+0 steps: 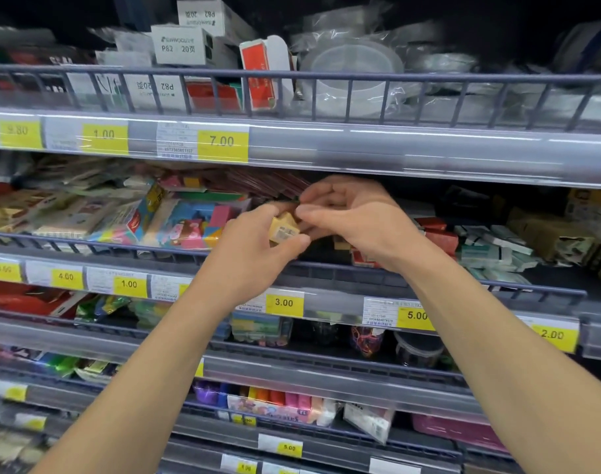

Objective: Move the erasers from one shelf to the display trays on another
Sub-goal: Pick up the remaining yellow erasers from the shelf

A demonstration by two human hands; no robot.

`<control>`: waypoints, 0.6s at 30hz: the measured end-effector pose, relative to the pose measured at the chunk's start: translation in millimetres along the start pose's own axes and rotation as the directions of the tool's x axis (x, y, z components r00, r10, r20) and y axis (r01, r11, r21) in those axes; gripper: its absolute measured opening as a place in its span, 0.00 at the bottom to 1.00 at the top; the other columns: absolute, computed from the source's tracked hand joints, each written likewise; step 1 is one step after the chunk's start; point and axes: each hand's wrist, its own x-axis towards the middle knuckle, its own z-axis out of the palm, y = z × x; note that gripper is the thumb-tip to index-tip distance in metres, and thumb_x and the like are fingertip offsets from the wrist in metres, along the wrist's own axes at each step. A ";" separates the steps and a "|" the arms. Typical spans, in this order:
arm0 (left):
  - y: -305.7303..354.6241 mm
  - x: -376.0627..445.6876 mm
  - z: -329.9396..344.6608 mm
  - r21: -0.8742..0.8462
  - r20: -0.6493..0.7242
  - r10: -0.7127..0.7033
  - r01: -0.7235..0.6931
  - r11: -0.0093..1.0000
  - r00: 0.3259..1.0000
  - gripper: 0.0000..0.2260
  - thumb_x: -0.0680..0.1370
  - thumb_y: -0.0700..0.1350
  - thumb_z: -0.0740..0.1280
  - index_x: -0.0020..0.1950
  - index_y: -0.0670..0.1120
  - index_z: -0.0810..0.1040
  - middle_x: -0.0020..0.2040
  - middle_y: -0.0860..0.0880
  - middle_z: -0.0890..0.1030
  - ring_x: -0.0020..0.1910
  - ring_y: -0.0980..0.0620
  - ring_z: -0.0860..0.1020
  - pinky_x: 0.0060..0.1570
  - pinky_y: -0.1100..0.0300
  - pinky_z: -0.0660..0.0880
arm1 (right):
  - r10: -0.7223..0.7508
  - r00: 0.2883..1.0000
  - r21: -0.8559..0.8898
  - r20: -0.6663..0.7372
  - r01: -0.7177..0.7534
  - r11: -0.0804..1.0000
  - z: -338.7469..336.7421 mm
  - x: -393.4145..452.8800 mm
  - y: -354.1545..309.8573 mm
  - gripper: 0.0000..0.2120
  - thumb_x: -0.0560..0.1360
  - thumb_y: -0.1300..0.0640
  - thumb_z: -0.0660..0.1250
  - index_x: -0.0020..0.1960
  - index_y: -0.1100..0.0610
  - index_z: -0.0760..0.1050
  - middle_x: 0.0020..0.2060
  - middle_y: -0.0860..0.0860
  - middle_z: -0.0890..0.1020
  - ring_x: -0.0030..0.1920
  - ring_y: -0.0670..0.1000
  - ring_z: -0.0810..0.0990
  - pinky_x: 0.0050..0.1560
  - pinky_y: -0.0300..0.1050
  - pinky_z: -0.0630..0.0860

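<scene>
My left hand grips a small yellow wrapped eraser with a barcode label, just above the rail of the second shelf. My right hand meets it from the right, and its fingertips pinch the top of the same eraser. More small red and tan erasers lie on the shelf under my right hand, partly hidden by it. Red boxed erasers lie just right of my wrist.
Bags of colourful blocks fill the shelf left of my hands; green-and-white packs and brown boxes lie to the right. The upper shelf holds white boxes and plastic tubs. Lower shelves hold clear tubs and price tags.
</scene>
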 end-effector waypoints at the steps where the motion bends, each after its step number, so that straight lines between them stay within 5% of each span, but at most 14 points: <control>1: -3.3 0.3 -2.6 -0.013 -0.042 -0.024 0.023 1.000 0.999 0.10 0.78 0.53 0.74 0.50 0.49 0.78 0.42 0.54 0.86 0.43 0.54 0.84 0.47 0.50 0.80 | 0.021 0.997 -0.032 -0.074 -0.023 0.999 -0.7 6.3 0.9 0.05 0.73 0.61 0.76 0.45 0.53 0.82 0.41 0.52 0.86 0.42 0.53 0.85 0.50 0.56 0.84; 3: -12.1 1.0 -9.0 -0.163 -0.092 -0.090 0.074 0.984 0.992 0.06 0.78 0.49 0.74 0.51 0.50 0.79 0.41 0.55 0.87 0.41 0.55 0.85 0.47 0.50 0.82 | 0.030 0.986 -0.303 -0.166 -0.080 0.950 -6.4 20.6 7.1 0.04 0.76 0.59 0.72 0.44 0.51 0.82 0.44 0.53 0.85 0.40 0.50 0.82 0.49 0.52 0.83; 6: -21.9 -0.9 -16.7 -0.421 -0.064 -0.175 0.132 0.897 0.983 0.08 0.79 0.40 0.74 0.53 0.52 0.79 0.48 0.55 0.87 0.46 0.49 0.85 0.45 0.55 0.82 | 0.112 0.994 -0.703 0.012 -0.071 0.707 -9.7 36.2 17.5 0.08 0.79 0.55 0.68 0.56 0.52 0.82 0.54 0.52 0.83 0.43 0.47 0.78 0.41 0.41 0.72; 9: -26.9 -2.4 -18.0 -0.649 0.027 -0.259 0.214 0.730 0.965 0.10 0.78 0.35 0.73 0.51 0.49 0.78 0.52 0.50 0.87 0.56 0.42 0.84 0.43 0.59 0.80 | 0.172 0.968 -0.846 0.184 0.066 0.529 -1.4 43.4 22.4 0.15 0.78 0.52 0.69 0.64 0.47 0.79 0.60 0.46 0.81 0.50 0.46 0.78 0.48 0.38 0.74; 12: -26.7 -3.9 -18.5 -0.787 0.086 -0.283 0.239 0.569 0.955 0.11 0.77 0.32 0.72 0.49 0.48 0.78 0.46 0.51 0.86 0.51 0.44 0.81 0.36 0.62 0.77 | 0.248 0.943 -0.909 0.223 0.110 0.402 5.9 49.8 30.6 0.19 0.78 0.52 0.68 0.69 0.50 0.76 0.62 0.50 0.80 0.55 0.53 0.78 0.58 0.47 0.77; 18: -20.4 -5.3 -19.0 -0.875 0.194 -0.342 0.320 0.362 0.919 0.06 0.80 0.35 0.69 0.50 0.46 0.78 0.50 0.42 0.80 0.36 0.53 0.75 0.27 0.64 0.70 | 0.230 0.952 -0.858 0.201 0.058 0.510 -0.5 49.9 36.0 0.14 0.75 0.49 0.72 0.60 0.47 0.78 0.54 0.46 0.80 0.52 0.49 0.79 0.55 0.46 0.78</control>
